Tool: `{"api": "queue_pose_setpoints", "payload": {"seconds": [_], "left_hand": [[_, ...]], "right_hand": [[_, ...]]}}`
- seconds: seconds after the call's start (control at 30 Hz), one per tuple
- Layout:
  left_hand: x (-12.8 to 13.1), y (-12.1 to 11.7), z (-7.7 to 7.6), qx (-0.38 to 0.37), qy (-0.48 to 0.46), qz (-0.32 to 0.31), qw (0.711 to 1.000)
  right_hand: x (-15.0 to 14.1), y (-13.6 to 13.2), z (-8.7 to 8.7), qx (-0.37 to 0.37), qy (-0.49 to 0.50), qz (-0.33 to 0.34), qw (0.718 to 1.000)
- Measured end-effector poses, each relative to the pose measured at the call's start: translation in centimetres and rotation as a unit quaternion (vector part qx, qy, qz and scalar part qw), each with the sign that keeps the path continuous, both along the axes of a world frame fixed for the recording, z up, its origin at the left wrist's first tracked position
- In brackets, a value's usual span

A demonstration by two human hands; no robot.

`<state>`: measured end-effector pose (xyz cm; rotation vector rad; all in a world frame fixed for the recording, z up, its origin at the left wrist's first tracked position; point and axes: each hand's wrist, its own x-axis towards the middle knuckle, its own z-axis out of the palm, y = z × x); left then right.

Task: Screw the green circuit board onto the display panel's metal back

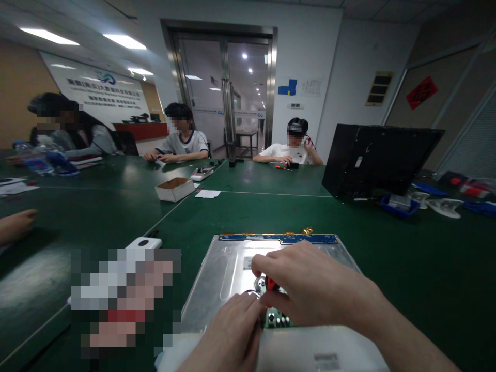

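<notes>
My right hand (302,281) is closed around a red-handled screwdriver (272,284), its tip hidden by my fingers. Directly below it is a small green circuit board (276,318) with several silver round parts. My left hand (236,325) lies against the board's left side, fingers together and bent; what they grip, if anything, is hidden. Both hands are over a silver metal display panel (211,279), which has a blue circuit strip (279,238) along its far edge. A white cover-like part (302,349) is at the panel's near side, partly under my forearms.
Left of the panel, a white device (141,243) lies beside a blurred-out patch. Farther off are an open cardboard box (174,190), a paper slip (207,194) and a big black monitor (377,160). A blue tray (400,205) sits right. Several people sit around the green table (248,206).
</notes>
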<state>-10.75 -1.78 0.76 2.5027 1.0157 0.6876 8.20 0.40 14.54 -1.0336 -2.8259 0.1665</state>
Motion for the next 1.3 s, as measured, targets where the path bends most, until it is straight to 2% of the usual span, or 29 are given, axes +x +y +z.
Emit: {"api": "queue_pose_setpoints", "payload": {"seconds": [0.13,0.27,0.6,0.87,1.1,1.3], "left_hand": [[0.01,0.12,-0.33,0.018,-0.006,0.001,1.000],[0.04,0.13,-0.63,0.019,-0.022,0.004,1.000],[0.00,0.03,0.13,-0.009,0.007,0.006,1.000],[-0.09,-0.03,-0.50,0.004,-0.018,0.010,1.000],[0.12,0.00,0.07,-0.021,0.005,0.010,1.000],[0.03,-0.08,0.03,-0.027,0.011,0.010,1.000]], "right_hand": [[0.01,0.01,-0.03,-0.003,-0.008,-0.009,1.000],[0.11,-0.17,0.15,-0.001,0.010,0.015,1.000],[-0.09,-0.22,0.31,-0.013,-0.002,0.019,1.000],[0.02,-0.12,0.19,-0.006,-0.004,0.005,1.000],[0.12,-0.44,0.34,-0.017,0.004,0.029,0.999],[-0.16,-0.10,0.17,-0.005,-0.010,0.006,1.000]]}}
